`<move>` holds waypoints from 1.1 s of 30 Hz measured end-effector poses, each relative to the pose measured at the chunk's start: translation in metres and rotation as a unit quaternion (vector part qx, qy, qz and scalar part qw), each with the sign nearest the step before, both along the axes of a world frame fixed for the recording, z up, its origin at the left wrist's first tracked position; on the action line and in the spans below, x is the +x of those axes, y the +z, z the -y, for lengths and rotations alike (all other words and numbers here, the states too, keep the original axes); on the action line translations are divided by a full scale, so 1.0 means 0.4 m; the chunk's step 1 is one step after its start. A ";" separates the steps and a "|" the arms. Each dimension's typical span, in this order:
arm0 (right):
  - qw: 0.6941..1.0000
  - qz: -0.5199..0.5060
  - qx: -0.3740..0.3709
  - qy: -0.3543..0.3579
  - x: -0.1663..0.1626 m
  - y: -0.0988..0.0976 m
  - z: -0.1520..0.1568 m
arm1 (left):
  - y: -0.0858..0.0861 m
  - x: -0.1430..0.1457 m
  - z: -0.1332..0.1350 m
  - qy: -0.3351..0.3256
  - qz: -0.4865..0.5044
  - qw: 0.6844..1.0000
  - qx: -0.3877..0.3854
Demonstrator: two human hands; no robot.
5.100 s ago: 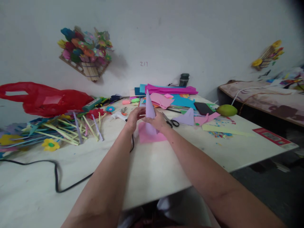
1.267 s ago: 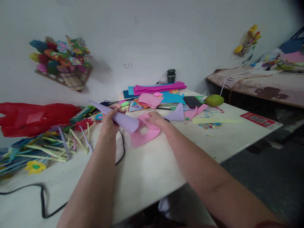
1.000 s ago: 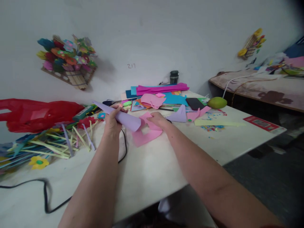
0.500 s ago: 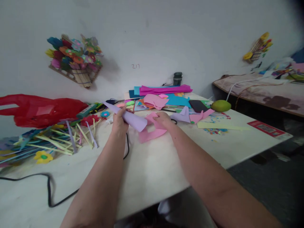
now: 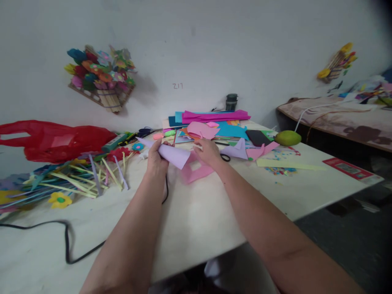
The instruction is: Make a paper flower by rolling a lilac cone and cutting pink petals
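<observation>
Above the table (image 5: 199, 220), the left hand (image 5: 157, 158) grips the lilac paper cone (image 5: 175, 154) in its fingers, wide end toward the pink sheet (image 5: 199, 175). The right hand's (image 5: 209, 152) fingers bend at the sheet's far edge; their grip cannot be determined.

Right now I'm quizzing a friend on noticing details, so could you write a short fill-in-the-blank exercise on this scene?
The person's ____ hand grips the lilac rolled-paper cone.
The flat yellow cut-out flower has a ____ centre.
In the picture, the oval green fruit lies to the ____ of the flat black phone.
Missing words: left; green; right.
</observation>
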State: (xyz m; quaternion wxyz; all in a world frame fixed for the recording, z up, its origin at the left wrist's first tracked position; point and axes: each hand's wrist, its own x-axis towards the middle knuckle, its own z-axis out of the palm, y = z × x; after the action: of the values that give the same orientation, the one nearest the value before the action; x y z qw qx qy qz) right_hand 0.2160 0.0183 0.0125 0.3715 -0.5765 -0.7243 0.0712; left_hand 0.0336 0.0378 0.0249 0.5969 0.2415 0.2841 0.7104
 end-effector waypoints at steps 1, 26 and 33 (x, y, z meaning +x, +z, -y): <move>0.999 -0.027 -0.009 0.018 -0.003 0.000 -0.001 | 0.001 0.002 -0.003 0.012 -0.019 1.000 0.004; 0.968 -0.097 -0.107 0.207 -0.005 0.008 0.026 | -0.009 0.101 0.024 -0.072 -0.270 0.943 0.183; 0.966 -0.144 -0.065 0.206 -0.005 -0.036 -0.017 | -0.017 0.109 0.029 -0.085 -0.291 0.927 0.221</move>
State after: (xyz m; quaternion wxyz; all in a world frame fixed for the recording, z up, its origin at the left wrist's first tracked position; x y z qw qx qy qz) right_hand 0.2139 0.0253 -0.0020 0.4109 -0.4218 -0.7601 0.2747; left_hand 0.0771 0.0261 0.0182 0.4773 0.5866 0.2592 0.6008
